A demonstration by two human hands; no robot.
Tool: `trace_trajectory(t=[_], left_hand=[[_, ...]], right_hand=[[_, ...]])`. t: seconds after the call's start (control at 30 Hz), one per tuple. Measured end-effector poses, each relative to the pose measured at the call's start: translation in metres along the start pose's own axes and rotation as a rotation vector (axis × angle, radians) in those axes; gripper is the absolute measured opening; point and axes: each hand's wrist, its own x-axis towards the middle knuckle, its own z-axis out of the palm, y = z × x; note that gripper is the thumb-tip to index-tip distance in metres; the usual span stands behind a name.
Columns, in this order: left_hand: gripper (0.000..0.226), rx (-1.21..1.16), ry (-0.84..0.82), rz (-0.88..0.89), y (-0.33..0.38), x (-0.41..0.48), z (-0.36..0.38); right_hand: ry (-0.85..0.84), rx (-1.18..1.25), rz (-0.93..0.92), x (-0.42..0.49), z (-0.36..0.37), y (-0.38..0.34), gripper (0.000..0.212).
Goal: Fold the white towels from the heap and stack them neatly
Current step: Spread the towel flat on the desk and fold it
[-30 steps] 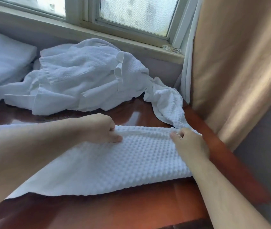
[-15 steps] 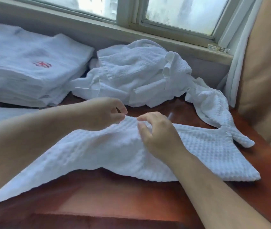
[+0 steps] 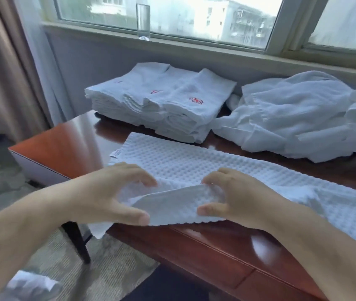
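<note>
1. White waffle-weave towel lies in a long band across the near part of the wooden table. Its left end hangs off the near edge, and a raised flap of its near edge stands between the hands.
2. Left hand and right hand are close together but not touching. Each pinches that flap, with the thumb on the near side and the fingers curled over the far side.
3. Step in hand, as judged: folding the near edge over the band. Both hands should carry the edge across evenly, lay it parallel to the far edge, and smooth the crease outward from the middle. The hanging left end is best drawn onto the table first, since its weight may pull the fold askew.
4. Stack of folded towels, some bearing red embroidery, sits at the far left of the table. Its layers are slightly fanned.
5. Heap of unfolded towels lies at the far right, just beside the stack.
6. Clear bottle stands on the window sill, and a curtain hangs at the left.
</note>
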Motion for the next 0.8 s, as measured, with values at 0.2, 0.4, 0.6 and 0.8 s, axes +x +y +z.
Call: trace_trajectory(t=[0.2, 0.4, 0.6, 0.8], left_hand=[[0.031, -0.033, 0.002, -0.023, -0.013, -0.014, -0.002], [0.031, -0.304, 0.077, -0.135, -0.031, 0.001, -0.047], [0.043, -0.345, -0.034, -0.183, -0.051, 0.012, -0.063], [0.036, -0.475, 0.412, -0.373, -0.063, 0.064, -0.042]], right_hand=[[0.164, 0.015, -0.104, 0.006, -0.003, -0.009, 0.027], [0.249, 0.234, -0.034, 0.018, -0.021, -0.015, 0.017], [0.352, 0.198, 0.040, 0.040, -0.031, -0.005, 0.017], [0.322, 0.120, 0.126, 0.078, -0.039, 0.023, 0.016]])
